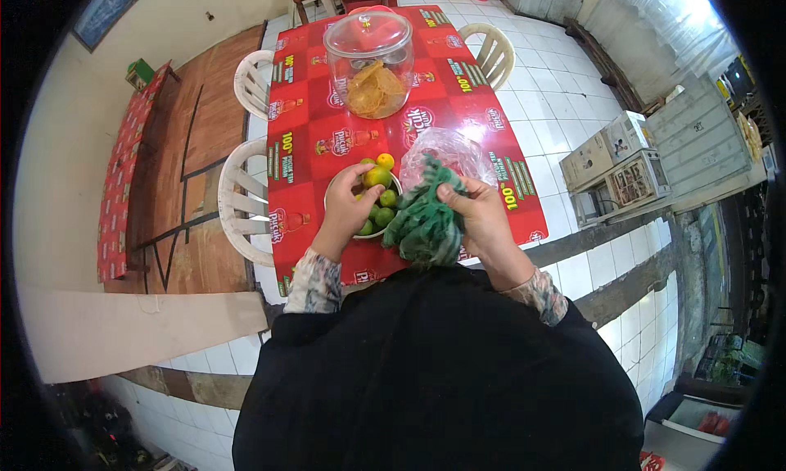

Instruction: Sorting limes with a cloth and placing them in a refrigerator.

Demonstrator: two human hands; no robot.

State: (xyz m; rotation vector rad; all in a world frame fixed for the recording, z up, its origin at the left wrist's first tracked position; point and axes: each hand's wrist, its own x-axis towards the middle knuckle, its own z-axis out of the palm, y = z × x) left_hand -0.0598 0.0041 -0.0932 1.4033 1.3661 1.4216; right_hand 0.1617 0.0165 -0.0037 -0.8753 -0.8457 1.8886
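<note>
My left hand [345, 205] is over a bowl [400, 187] of small green citrus fruits [385, 216], its thumb and fingers around a larger yellow-green citrus fruit [377, 177]. An orange-yellow citrus fruit [385, 161] sits at the bowl's far side. Much of the bowl's near left rim is hidden by my left hand. In my right hand [482, 216] is a bunched green checked cloth [425, 222], pinched near its top and hanging just right of the bowl. Behind the cloth lies a crumpled clear plastic bag [445, 145].
A lidded clear jar [368, 71] of flat orange-brown crackers stands farther along the table with a printed red cover [344, 118]. White plastic chairs [242, 204] line the left side; another chair [491, 52] is at the right. Printed boxes [614, 157] stand farther right.
</note>
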